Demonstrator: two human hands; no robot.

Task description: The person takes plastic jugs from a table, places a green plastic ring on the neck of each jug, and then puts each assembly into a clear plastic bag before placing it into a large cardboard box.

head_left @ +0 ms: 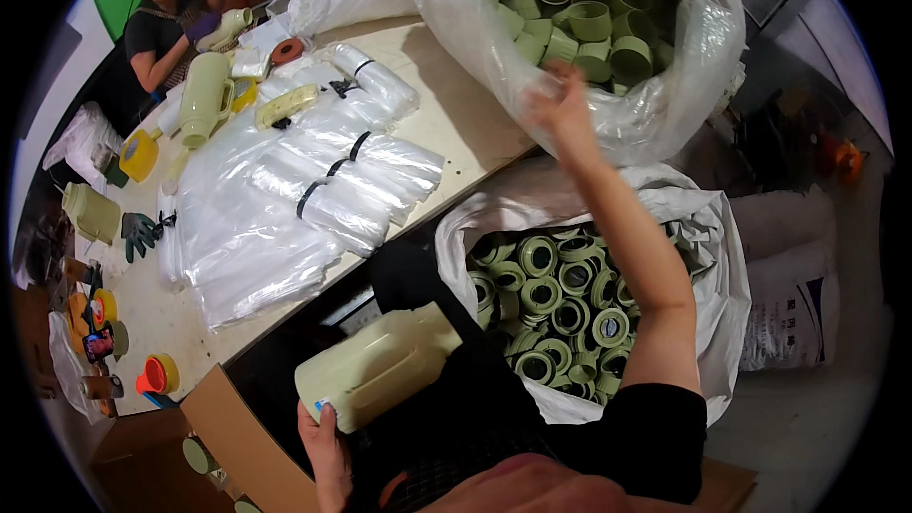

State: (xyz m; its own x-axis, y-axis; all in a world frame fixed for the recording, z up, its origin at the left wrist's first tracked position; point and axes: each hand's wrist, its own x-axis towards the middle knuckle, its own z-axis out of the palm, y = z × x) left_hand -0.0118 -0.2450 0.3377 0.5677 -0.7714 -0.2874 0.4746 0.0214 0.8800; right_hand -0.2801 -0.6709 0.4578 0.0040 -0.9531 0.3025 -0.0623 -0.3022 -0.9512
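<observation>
Low in front of me, my left hand point(326, 446) grips the base end of a pale green thermos jug point(370, 375), which lies tilted with its neck toward the upper right. My right hand point(560, 100) is stretched far forward, at the near rim of a clear plastic bag point(456, 0) full of pale green cups point(591, 21). Motion blurs its fingers, so I cannot make out whether it holds anything. Under my right forearm stands a white woven sack point(708, 218) holding many green ring-shaped parts point(541, 294) with dark centres.
On the table point(456, 85) lie stacked clear plastic bags point(256, 237) bound with black ties, another thermos jug point(204, 100), and tape rolls point(140, 155). A cardboard box point(252, 446) stands at lower left. Across the table, a person point(171, 38) handles a jug. White sacks point(784, 275) stand at right.
</observation>
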